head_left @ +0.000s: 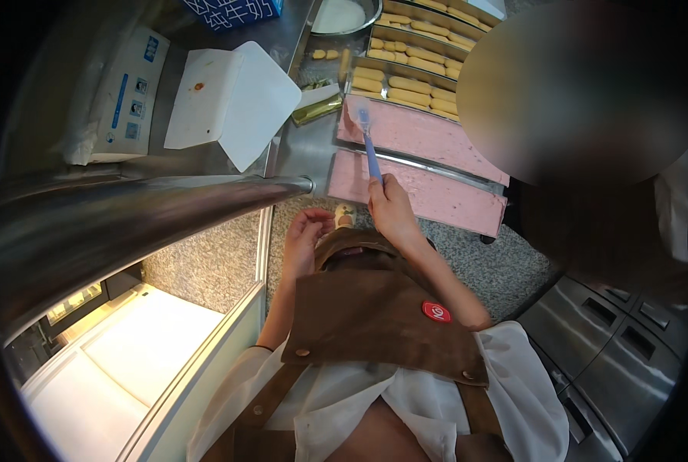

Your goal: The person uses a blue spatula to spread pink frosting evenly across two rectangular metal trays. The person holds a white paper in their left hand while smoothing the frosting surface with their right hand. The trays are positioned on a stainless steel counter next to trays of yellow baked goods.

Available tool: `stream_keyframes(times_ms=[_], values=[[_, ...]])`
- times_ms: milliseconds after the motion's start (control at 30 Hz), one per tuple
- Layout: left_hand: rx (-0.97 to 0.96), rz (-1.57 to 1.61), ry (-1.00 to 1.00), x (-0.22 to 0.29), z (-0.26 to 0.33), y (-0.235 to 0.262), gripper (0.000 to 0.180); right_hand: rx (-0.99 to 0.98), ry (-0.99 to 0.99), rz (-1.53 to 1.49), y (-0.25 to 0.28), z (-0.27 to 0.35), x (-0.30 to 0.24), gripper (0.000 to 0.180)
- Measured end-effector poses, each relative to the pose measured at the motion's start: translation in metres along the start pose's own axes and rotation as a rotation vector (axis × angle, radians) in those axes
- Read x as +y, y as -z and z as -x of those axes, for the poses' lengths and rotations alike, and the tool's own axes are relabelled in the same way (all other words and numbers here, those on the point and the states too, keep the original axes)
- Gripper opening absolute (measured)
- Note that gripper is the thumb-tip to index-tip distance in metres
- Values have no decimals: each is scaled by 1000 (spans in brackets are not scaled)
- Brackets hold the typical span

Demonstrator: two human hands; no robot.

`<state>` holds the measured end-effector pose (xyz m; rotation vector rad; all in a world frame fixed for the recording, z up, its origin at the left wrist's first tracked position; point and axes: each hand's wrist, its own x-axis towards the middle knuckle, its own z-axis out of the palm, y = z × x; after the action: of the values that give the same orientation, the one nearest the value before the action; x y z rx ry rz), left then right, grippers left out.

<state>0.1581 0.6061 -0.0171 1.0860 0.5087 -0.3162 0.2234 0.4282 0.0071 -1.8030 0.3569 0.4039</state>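
My right hand (392, 206) is closed round the handle of a blue spatula (372, 154). The spatula's head rests on the left end of a long tray of pink cream (429, 132). Nearer to me lies a second long tray with pink cream (417, 192), a metal rim showing between the two. My left hand (307, 231) hangs beside the apron, fingers loosely bent and apart, with nothing visible in it. Behind the pink trays stand several long tins lined with ladyfinger biscuits (409, 91).
A metal bowl of white stuff (344, 15) stands far back. A white plastic sheet or lid (259, 100) and a blue-and-white carton (232, 11) lie left, above a thick metal rail (167, 204). At the right a co-worker (590, 231) stands close, above steel drawers (590, 327).
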Motion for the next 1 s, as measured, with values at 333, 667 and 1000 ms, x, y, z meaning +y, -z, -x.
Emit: stream_keyframes(times_ms=[333,667,1000], values=[[-45,-34,-7,9,-7,25,22,110,28,38,-27,-8,24,32],[-106,-51,9,13,-8,44,22,185,17,108,-42,0,7,33],[-132,-72,28,12,-6,56,22,165,11,198,-54,14,-1,32]])
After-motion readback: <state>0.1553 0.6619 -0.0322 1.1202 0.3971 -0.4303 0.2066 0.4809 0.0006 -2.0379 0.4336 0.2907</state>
